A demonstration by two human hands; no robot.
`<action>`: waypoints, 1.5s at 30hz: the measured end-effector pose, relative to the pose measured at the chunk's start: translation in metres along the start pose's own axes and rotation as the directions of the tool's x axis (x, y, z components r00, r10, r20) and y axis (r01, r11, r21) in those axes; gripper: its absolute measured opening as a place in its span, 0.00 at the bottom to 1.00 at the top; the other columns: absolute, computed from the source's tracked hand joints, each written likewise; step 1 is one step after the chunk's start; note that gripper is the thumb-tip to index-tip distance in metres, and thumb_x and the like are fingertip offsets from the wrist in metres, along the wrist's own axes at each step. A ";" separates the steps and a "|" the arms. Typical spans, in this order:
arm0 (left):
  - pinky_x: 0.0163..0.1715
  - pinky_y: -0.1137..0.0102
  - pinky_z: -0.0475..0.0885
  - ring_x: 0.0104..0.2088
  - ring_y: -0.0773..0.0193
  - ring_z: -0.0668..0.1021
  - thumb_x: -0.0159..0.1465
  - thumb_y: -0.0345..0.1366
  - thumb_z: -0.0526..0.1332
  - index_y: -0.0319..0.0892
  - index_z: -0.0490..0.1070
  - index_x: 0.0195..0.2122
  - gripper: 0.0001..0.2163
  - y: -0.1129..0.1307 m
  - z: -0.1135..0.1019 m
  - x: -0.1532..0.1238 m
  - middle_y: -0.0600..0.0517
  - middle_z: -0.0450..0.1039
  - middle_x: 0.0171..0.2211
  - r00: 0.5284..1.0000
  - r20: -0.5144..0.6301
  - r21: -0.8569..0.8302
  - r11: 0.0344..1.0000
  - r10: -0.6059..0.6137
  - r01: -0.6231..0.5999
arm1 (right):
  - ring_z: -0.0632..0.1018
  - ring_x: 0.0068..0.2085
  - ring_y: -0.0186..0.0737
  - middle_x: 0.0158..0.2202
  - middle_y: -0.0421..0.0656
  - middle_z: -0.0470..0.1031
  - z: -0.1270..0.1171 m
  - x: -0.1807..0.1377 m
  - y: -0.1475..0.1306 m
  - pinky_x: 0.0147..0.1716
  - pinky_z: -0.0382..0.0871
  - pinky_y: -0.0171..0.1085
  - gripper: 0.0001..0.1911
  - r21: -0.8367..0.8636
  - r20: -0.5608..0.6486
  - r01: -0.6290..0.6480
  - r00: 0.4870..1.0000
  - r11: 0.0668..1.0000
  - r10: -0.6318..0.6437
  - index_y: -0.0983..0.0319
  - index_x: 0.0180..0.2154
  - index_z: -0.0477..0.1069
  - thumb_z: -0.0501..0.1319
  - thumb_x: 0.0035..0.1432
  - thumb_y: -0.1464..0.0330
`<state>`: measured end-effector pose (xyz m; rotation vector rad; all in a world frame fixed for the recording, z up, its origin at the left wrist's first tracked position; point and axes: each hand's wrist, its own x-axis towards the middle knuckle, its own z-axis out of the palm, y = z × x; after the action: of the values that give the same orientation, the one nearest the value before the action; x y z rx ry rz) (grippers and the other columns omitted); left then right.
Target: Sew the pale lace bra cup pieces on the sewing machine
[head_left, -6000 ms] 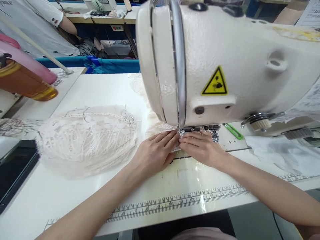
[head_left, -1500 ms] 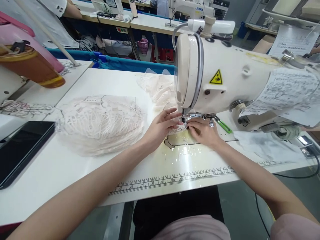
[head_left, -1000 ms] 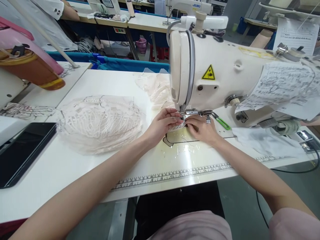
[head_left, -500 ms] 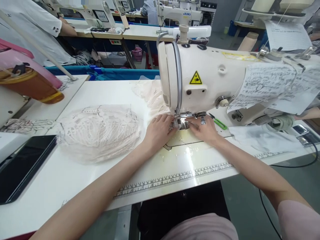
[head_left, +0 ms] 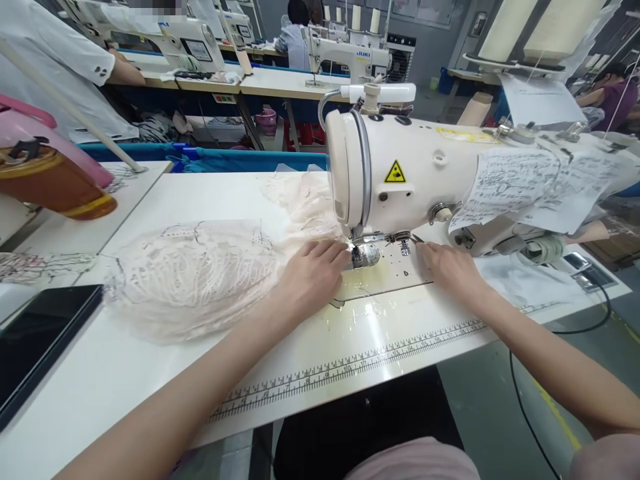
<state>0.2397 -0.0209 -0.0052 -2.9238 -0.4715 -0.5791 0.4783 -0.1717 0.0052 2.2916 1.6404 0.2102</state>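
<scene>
The cloth (head_left: 310, 200) was sheer, pale cream and crumpled, with soft folds and a loose, irregular outline. It lay on the smooth white table (head_left: 225, 190), left of the machine (head_left: 415, 160), its near end reaching the left hand (head_left: 320, 267). Its long axis ran from that hand toward the table's back edge, slanting left.

The left hand was palm down, fingers together and bent, just beside a shiny metal plate (head_left: 367, 255); whether it pinched the cloth or merely rested on it, I could not tell. The right hand (head_left: 447, 267) lay across the plate from it, fingers bent over a slim dark tool (head_left: 417, 239). Only the tool's tip showed, pointing left; whether the fingers had closed on it was hidden.

The machine was glossy and cream, rounded at its end, with handwritten paper (head_left: 515, 177) on its arm. Near the left forearm sat an oval bundle of openwork lace (head_left: 195, 280), dark loose threads at its edges, its long axis running left to right. A flat black phone (head_left: 50, 347) lay farther left, and a soft white rag (head_left: 525, 279) spread beyond the right hand. A printed ruler (head_left: 350, 370) followed the table's front edge.
</scene>
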 end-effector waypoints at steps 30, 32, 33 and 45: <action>0.57 0.52 0.68 0.54 0.48 0.75 0.64 0.39 0.54 0.38 0.77 0.36 0.13 -0.004 -0.001 -0.026 0.41 0.75 0.53 0.980 0.154 -0.216 0.964 -0.125 0.157 | 0.76 0.34 0.38 0.51 0.54 0.74 -0.017 -0.012 -0.105 0.27 0.67 0.35 0.37 0.230 -0.193 0.383 0.919 0.895 -0.344 0.62 0.68 0.45 0.47 0.59 0.82; 0.57 0.52 0.68 0.54 0.48 0.75 0.64 0.40 0.54 0.38 0.77 0.36 0.14 -0.003 -0.002 -0.026 0.42 0.75 0.52 0.979 0.159 -0.228 0.960 -0.130 0.165 | 0.76 0.34 0.38 0.53 0.54 0.73 -0.017 -0.012 -0.106 0.27 0.67 0.35 0.38 0.232 -0.177 0.382 0.921 0.894 -0.348 0.62 0.69 0.43 0.46 0.59 0.82; 0.57 0.52 0.68 0.55 0.48 0.75 0.64 0.40 0.54 0.39 0.78 0.36 0.14 -0.003 -0.003 -0.026 0.42 0.76 0.52 0.978 0.164 -0.234 0.958 -0.131 0.168 | 0.76 0.34 0.38 0.53 0.55 0.73 -0.017 -0.012 -0.106 0.27 0.67 0.35 0.38 0.233 -0.166 0.382 0.922 0.894 -0.351 0.63 0.69 0.42 0.46 0.59 0.82; 0.56 0.52 0.68 0.54 0.48 0.75 0.65 0.40 0.55 0.40 0.77 0.33 0.13 -0.002 -0.002 -0.026 0.43 0.77 0.49 0.980 0.145 -0.266 0.948 -0.138 0.173 | 0.76 0.35 0.39 0.53 0.56 0.72 -0.019 -0.012 -0.106 0.29 0.68 0.37 0.39 0.260 -0.135 0.373 0.927 0.891 -0.349 0.63 0.69 0.40 0.45 0.58 0.83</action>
<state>0.2160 -0.0264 -0.0132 -3.2257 -0.6952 -0.5206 0.3740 -0.1492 -0.0119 2.1307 2.2301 -0.0160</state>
